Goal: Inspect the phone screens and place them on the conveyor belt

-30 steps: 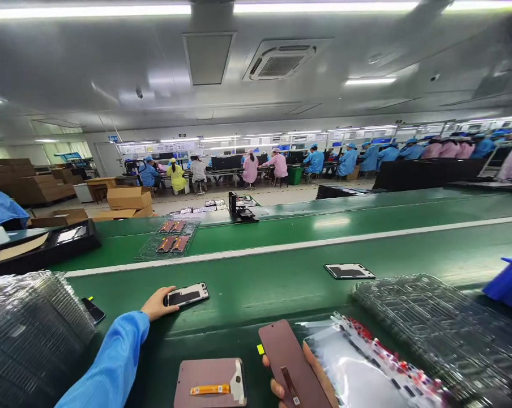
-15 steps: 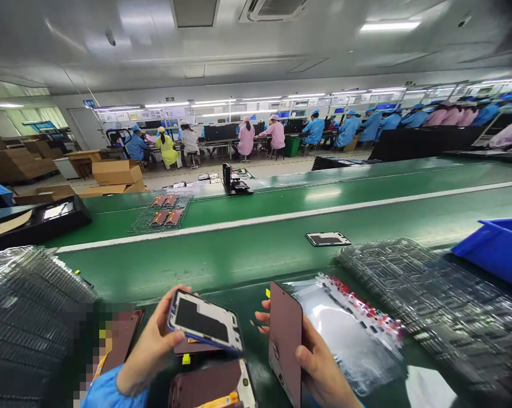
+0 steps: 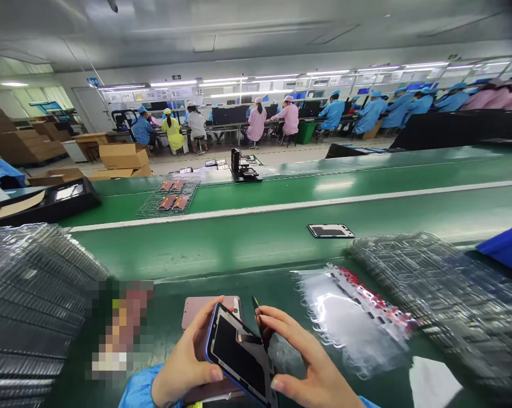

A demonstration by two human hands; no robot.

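Observation:
My left hand (image 3: 183, 368) grips a phone with a blue edge (image 3: 239, 354), its black face tilted toward me. My right hand (image 3: 311, 362) pinches a dark thin film (image 3: 261, 334) at the phone's upper right edge. A thin dark tip (image 3: 255, 302) stands up beside those fingers. Behind the phone, a pink-backed panel (image 3: 209, 311) lies on the green belt, and a second dark panel edge (image 3: 209, 391) shows below my hands. A pixelated patch (image 3: 120, 328) hides the area to the left.
Stacks of clear plastic trays (image 3: 30, 300) rise at the left, and more (image 3: 438, 300) lie at the right. A plastic bag with red-and-white strips (image 3: 349, 317) lies beside my right hand. A phone (image 3: 330, 230) rests on the belt (image 3: 247, 249) ahead.
My right hand no longer holds the upright pink panel and has come to the phone's edge. The phone has turned, now showing a black face. The view has tilted downward slightly.

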